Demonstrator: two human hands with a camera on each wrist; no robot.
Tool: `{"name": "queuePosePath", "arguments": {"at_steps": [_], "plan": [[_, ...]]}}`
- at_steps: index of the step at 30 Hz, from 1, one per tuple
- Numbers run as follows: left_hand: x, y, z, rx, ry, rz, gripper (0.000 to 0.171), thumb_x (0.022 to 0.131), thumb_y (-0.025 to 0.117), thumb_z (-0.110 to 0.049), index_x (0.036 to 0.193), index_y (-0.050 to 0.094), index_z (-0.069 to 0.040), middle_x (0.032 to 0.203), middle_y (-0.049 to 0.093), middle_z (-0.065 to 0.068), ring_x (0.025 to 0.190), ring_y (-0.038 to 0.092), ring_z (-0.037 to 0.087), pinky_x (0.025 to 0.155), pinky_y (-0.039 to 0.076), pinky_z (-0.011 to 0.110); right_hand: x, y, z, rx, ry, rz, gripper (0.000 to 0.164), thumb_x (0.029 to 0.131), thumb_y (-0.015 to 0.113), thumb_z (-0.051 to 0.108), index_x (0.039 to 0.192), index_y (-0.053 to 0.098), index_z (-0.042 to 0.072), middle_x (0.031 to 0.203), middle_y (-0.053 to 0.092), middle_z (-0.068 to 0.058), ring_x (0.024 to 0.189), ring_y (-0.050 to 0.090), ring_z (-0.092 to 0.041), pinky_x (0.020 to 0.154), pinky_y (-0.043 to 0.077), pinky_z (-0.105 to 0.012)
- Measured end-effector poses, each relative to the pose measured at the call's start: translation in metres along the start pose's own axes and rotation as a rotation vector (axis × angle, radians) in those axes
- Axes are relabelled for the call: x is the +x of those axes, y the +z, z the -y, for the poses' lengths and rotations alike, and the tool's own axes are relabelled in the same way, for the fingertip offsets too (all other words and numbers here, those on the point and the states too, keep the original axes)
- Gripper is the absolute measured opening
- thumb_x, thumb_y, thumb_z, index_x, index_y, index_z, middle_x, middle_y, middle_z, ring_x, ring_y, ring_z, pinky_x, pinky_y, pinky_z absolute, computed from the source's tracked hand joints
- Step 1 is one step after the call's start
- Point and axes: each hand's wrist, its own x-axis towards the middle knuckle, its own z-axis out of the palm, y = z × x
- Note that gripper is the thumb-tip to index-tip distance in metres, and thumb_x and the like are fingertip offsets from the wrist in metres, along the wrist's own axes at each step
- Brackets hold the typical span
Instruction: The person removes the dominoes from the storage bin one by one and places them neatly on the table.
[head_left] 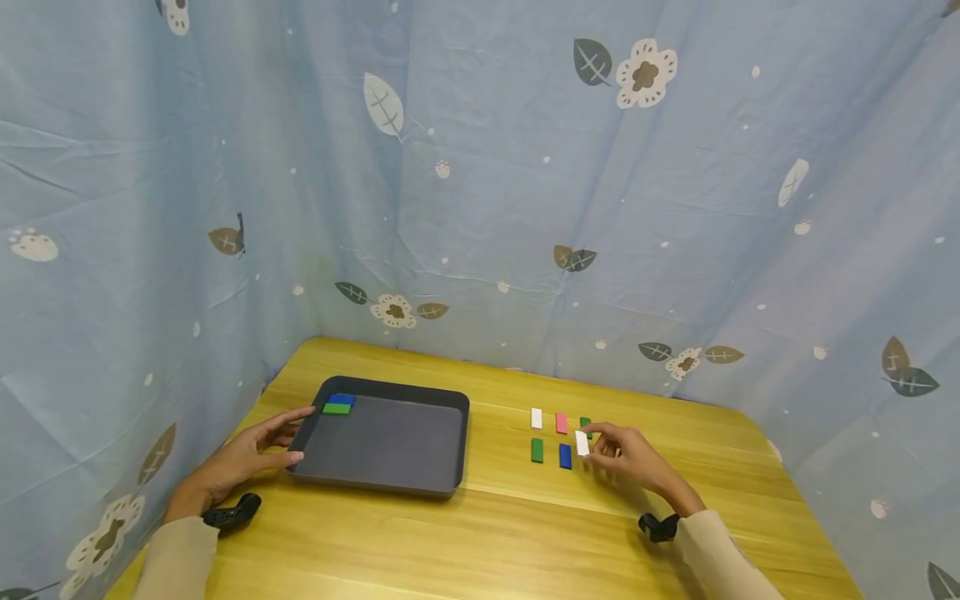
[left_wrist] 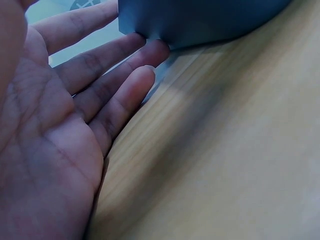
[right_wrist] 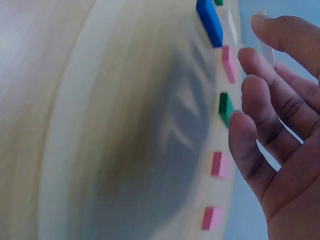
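My right hand (head_left: 630, 457) pinches a white domino-shaped block (head_left: 582, 443) between thumb and fingers, and in the right wrist view its thin edge (right_wrist: 268, 52) shows past the thumb. Around that hand lie a blue block (head_left: 566, 456), a green block (head_left: 537, 451), another white block (head_left: 536, 418), a pink block (head_left: 561, 423) and a second green one (head_left: 587, 427), partly covered by the fingers. At the left, my left hand (head_left: 251, 454) rests with spread, relaxed fingers against the side of a dark grey tray (head_left: 405, 487). Fingertips touch the tray's outer wall (left_wrist: 200, 22) in the left wrist view.
Inside the tray's far left corner, a blue block (head_left: 342, 400) and a green block (head_left: 337, 409) lie side by side. Two more pink blocks (right_wrist: 220, 165) show beyond my right hand. A patterned blue curtain (head_left: 487, 208) surrounds the wooden table (head_left: 480, 550).
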Motion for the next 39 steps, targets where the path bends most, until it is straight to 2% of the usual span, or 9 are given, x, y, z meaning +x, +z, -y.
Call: {"name": "queuePosePath", "arguments": {"at_steps": [4, 9, 13, 19, 24, 31, 39], "plan": [[0.000, 0.000, -0.001, 0.002, -0.002, 0.000, 0.068, 0.102, 0.066, -0.015, 0.162, 0.034, -0.021, 0.158, 0.033, 0.022, 0.128, 0.042, 0.034, 0.095, 0.044, 0.051, -0.008, -0.001, -0.008, 0.021, 0.056, -0.004, 0.040, 0.095, 0.077, 0.019, 0.129, 0.065, 0.003, 0.082, 0.065, 0.005, 0.067, 0.055, -0.009, 0.060, 0.049, -0.025], [0.000, 0.000, 0.000, -0.010, -0.004, 0.002, 0.068, 0.102, 0.066, -0.015, 0.162, 0.034, -0.020, 0.157, 0.033, 0.023, 0.127, 0.043, 0.031, 0.095, 0.045, 0.049, -0.013, -0.001, -0.014, 0.070, 0.145, 0.017, 0.045, 0.093, 0.080, 0.023, 0.130, 0.065, 0.003, 0.083, 0.064, 0.002, 0.066, 0.053, -0.010, 0.056, 0.046, -0.024], [0.000, 0.000, 0.002, -0.018, 0.000, 0.003, 0.068, 0.102, 0.065, -0.014, 0.162, 0.034, -0.020, 0.158, 0.033, 0.023, 0.127, 0.044, 0.030, 0.095, 0.045, 0.049, -0.017, 0.000, -0.019, 0.078, 0.174, 0.029, 0.046, 0.093, 0.079, 0.024, 0.131, 0.064, 0.002, 0.082, 0.064, 0.000, 0.065, 0.052, -0.010, 0.054, 0.045, -0.024], [0.001, 0.000, 0.004, -0.019, 0.004, 0.000, 0.069, 0.101, 0.067, -0.014, 0.162, 0.034, -0.019, 0.158, 0.033, 0.023, 0.126, 0.043, 0.032, 0.094, 0.045, 0.049, -0.021, 0.001, -0.023, 0.090, 0.182, 0.035, 0.045, 0.094, 0.078, 0.025, 0.130, 0.064, 0.002, 0.080, 0.064, -0.003, 0.062, 0.054, -0.011, 0.052, 0.047, -0.025], [0.001, 0.000, 0.004, -0.021, -0.001, -0.002, 0.070, 0.101, 0.067, -0.014, 0.162, 0.034, -0.019, 0.158, 0.032, 0.023, 0.128, 0.041, 0.037, 0.094, 0.045, 0.049, -0.021, 0.001, -0.024, 0.090, 0.200, 0.041, 0.042, 0.093, 0.080, 0.026, 0.128, 0.066, 0.007, 0.079, 0.064, -0.001, 0.061, 0.053, -0.009, 0.053, 0.046, -0.024], [-0.001, 0.000, 0.005, -0.025, -0.003, 0.001, 0.069, 0.102, 0.067, -0.015, 0.162, 0.034, -0.020, 0.159, 0.031, 0.023, 0.131, 0.039, 0.040, 0.095, 0.046, 0.049, -0.020, 0.002, -0.022, 0.096, 0.185, 0.062, 0.044, 0.093, 0.080, 0.025, 0.127, 0.066, 0.002, 0.080, 0.063, -0.002, 0.063, 0.051, -0.009, 0.055, 0.045, -0.024], [0.001, -0.001, 0.005, -0.020, 0.003, 0.003, 0.068, 0.102, 0.066, -0.015, 0.162, 0.034, -0.021, 0.159, 0.031, 0.024, 0.134, 0.037, 0.044, 0.096, 0.046, 0.053, -0.019, 0.002, -0.021, 0.109, 0.209, 0.081, 0.045, 0.092, 0.080, 0.024, 0.129, 0.066, 0.003, 0.082, 0.063, -0.005, 0.064, 0.052, -0.011, 0.057, 0.044, -0.023]]}}
